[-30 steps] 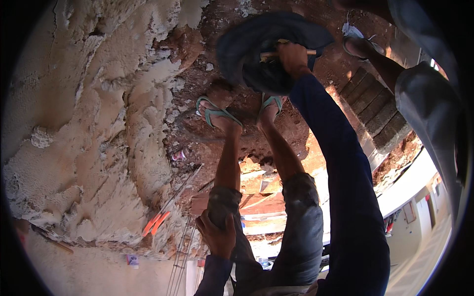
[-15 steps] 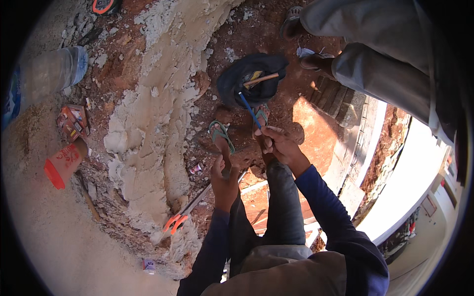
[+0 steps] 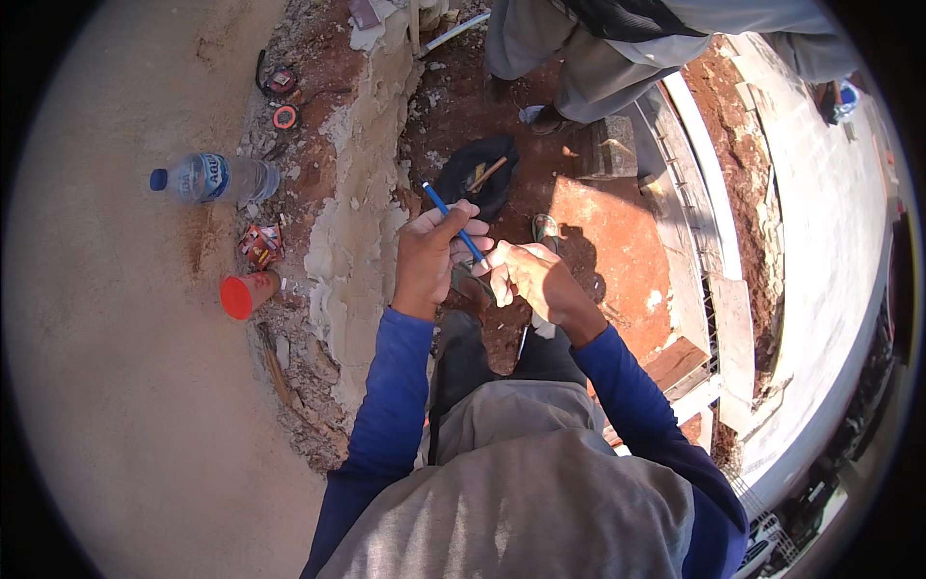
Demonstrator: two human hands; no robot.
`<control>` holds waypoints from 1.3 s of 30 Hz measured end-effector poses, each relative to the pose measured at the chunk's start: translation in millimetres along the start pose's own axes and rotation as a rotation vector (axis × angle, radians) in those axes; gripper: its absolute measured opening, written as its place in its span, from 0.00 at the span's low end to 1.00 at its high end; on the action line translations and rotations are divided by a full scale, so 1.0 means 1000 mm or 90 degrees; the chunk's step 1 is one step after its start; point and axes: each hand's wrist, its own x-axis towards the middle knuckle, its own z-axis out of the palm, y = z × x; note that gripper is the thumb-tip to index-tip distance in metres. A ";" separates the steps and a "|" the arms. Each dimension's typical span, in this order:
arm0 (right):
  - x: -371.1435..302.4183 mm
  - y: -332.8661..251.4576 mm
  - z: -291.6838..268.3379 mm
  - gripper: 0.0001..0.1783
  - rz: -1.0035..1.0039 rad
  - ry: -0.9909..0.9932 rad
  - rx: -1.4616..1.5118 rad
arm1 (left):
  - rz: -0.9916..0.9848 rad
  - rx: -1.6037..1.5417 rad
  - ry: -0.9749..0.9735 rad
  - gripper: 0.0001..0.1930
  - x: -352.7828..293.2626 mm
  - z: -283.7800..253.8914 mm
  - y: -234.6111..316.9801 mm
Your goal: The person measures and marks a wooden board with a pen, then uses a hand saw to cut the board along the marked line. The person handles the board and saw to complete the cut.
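Observation:
Both my hands meet in front of me around a slim blue pen (image 3: 443, 205) with a pale lower end. My left hand (image 3: 424, 259) has its thumb and fingers closed on the middle of the shaft. At the lower end, the fingers of my right hand (image 3: 538, 282) are curled and pinch the pen near its tip. The pen slants, its upper end pointing away and to the left. Beyond my hands, a black bucket-like container (image 3: 494, 196) rests on red soil, with a wooden handle (image 3: 488, 174) sticking out of it.
A rough mortar-topped ledge (image 3: 352, 241) runs along my left. On its outer side lie a clear water bottle (image 3: 217, 179), an orange-lidded cup (image 3: 249, 293), a crumpled pack (image 3: 261, 245) and an orange-black round object (image 3: 285, 117). Another person's trousers (image 3: 617, 82) are ahead; boards (image 3: 690, 232) edge the right.
My left hand has come up and right to grip the pen, which only my right hand held before. My view has shifted, bringing the whole bottle into sight.

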 end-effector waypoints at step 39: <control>-0.674 0.389 -0.517 0.12 0.002 1.298 0.749 | -0.110 1.263 -0.498 0.13 0.156 0.400 -0.517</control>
